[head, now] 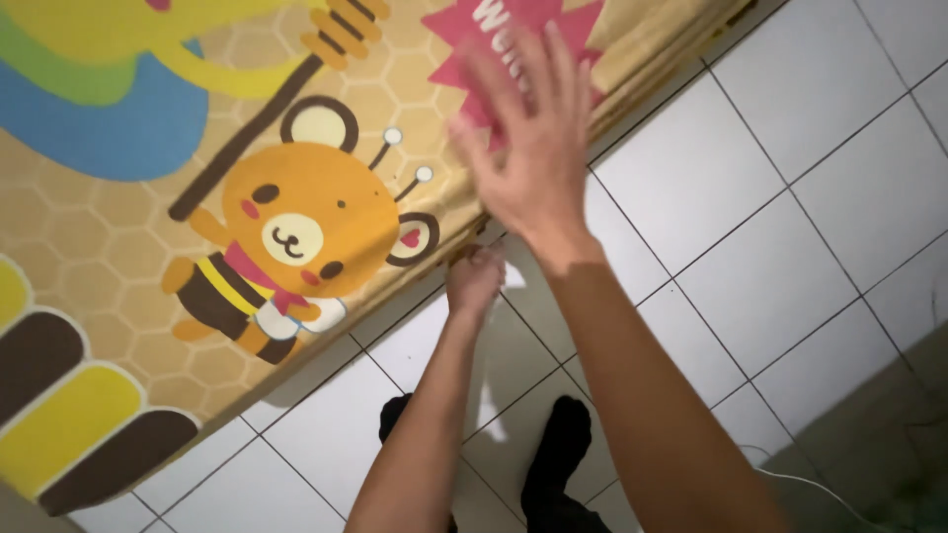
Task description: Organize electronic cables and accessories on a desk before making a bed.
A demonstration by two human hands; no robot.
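Note:
A large foam play mat (148, 326) with a honeycomb pattern, a cartoon bear in a bee costume and a pink starburst stands tilted against me, its lower edge above the white tiled floor. My left hand (474, 279) is closed on the mat's lower edge. My right hand (528, 138) is raised with fingers spread, flat against or just in front of the mat's face near the pink starburst; it is blurred.
White floor tiles (790, 227) with dark grout lie below. My two feet in dark socks (558, 439) stand on the tiles under the mat edge. A thin white cable (805, 482) runs along the floor at lower right, beside a darker green area.

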